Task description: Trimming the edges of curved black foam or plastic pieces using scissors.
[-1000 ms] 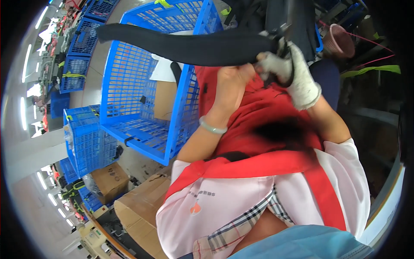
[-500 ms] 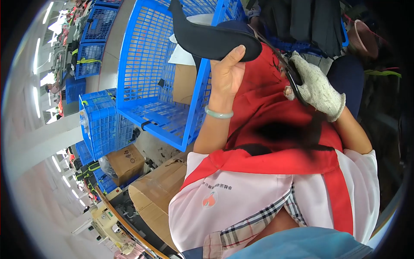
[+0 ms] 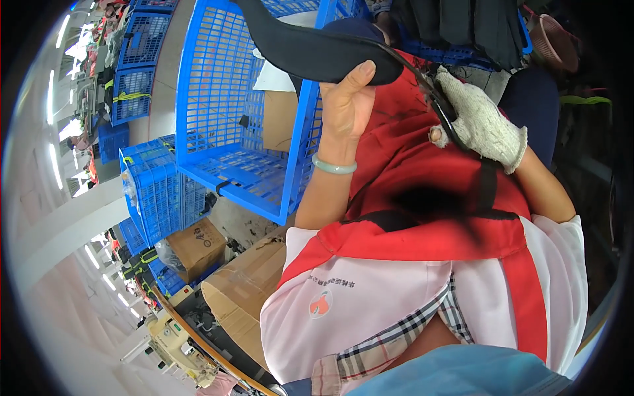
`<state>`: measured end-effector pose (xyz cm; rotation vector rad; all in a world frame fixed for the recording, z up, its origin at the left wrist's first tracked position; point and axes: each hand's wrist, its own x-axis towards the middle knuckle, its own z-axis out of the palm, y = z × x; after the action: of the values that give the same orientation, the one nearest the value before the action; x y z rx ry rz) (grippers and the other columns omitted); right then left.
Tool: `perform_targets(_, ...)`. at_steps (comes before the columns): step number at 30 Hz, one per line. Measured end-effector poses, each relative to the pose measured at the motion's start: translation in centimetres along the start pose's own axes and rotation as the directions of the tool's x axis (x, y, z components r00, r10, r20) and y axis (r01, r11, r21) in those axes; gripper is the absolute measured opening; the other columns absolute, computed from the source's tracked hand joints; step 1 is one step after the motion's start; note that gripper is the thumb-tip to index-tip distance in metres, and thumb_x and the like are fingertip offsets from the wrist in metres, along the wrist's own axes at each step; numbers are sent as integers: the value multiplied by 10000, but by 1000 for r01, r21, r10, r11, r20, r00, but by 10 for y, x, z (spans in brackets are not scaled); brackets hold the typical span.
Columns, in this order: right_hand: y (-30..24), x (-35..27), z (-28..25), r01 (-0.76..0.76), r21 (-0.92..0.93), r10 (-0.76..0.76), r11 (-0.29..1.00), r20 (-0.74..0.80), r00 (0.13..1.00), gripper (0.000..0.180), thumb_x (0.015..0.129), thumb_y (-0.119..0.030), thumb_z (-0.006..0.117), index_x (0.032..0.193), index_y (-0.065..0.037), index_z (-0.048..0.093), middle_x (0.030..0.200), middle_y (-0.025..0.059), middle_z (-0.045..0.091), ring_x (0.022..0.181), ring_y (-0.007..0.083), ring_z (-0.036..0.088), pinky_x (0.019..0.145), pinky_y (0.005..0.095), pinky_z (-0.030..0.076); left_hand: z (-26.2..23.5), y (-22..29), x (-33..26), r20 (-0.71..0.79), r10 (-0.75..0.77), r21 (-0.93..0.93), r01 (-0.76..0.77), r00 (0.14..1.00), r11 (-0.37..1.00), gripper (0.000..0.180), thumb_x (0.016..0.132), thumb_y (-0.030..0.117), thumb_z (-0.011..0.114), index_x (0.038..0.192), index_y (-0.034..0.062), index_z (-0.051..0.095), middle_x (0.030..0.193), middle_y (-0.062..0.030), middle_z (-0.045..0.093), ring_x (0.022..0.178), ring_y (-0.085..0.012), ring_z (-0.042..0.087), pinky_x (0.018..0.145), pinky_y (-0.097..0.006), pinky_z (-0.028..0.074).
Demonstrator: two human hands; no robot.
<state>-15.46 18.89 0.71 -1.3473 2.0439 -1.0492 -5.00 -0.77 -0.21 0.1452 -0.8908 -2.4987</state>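
Observation:
My bare left hand [image 3: 347, 109], wearing a pale bangle, pinches a curved black padded piece [image 3: 310, 58] near its rounded right end, the thumb on top. The piece's narrow end rises to the upper left, above a blue crate. In a white knit glove with bare fingertips, my right hand [image 3: 485, 125] is closed around dark-handled scissors [image 3: 432, 92]. Their long blades point up and left, along the upper edge of the black piece. Whether the blades touch it or have fabric between them, I cannot tell.
A blue plastic crate [image 3: 288, 175] holding white sheets and cardboard stands left of my lap. Black pieces [image 3: 456, 30] are heaped in another blue crate beyond my knees. A pink basket [image 3: 553, 43] is far right; stacked crates [image 3: 152, 191] and cardboard boxes [image 3: 197, 247] are left.
The scissors have moved left, and their blades now reach further along the black piece's upper edge. The black piece has shifted slightly left and up with my left hand.

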Motion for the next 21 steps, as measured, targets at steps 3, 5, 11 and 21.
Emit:
perform_targets(3, 8, -1, 10, -131, 712, 91, 690, 94, 991, 462, 834, -338, 698, 1018, 32, 488, 685, 92, 571, 652, 194, 627, 588, 316, 459, -7, 1, 1, 39, -15, 31, 13, 999, 999, 380, 821, -138, 575, 1151, 49, 571, 1098, -77, 611, 1050, -214, 592, 992, -365, 462)
perform_targets(5, -4, -2, -4, -176, 568, 97, 804, 167, 981, 403, 880, -322, 646, 997, 28, 486, 688, 71, 571, 662, 155, 623, 595, 292, 469, -10, 3, 1, 31, -28, 52, 27, 999, 998, 377, 816, -138, 583, 1146, 43, 571, 1091, -76, 610, 1038, -208, 593, 987, -366, 463)
perform_targets(11, -6, -2, -1, -248, 451, 166, 857, 214, 963, 311, 931, -280, 587, 934, 17, 495, 666, 48, 580, 649, 118, 612, 602, 265, 485, -11, 7, -3, 26, -46, 86, 44, 999, 995, 382, 792, -150, 608, 1122, 38, 574, 1066, -74, 610, 1016, -206, 597, 966, -348, 469)
perform_targets(21, -4, -4, -4, -18, -56, 22, 998, 78, 997, 402, 843, -257, 693, 1062, 20, 501, 626, 89, 585, 616, 171, 624, 576, 328, 479, -19, 12, -11, 28, -79, 268, 68, 996, 961, 390, 748, -165, 647, 1082, 24, 582, 1007, -83, 630, 930, -202, 635, 873, -323, 520)
